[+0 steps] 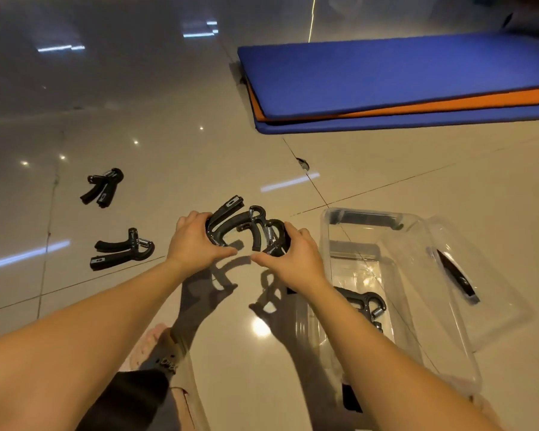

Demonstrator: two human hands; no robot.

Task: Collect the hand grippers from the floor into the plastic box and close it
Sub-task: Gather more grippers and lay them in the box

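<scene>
My left hand (195,241) grips one black hand gripper (227,214) above the floor. My right hand (296,256) grips another black hand gripper (269,233), and the two touch in the middle. Two more hand grippers lie on the floor to the left, one far (103,186) and one nearer (122,248). The clear plastic box (327,244) stands open at my right with one hand gripper (366,303) inside it. Its clear lid (492,306), with a black handle (458,276), leans against the box's right side.
A stack of blue and orange mats (402,82) lies on the glossy tiled floor (168,150) behind the box. My leg and foot (156,368) show below my left arm.
</scene>
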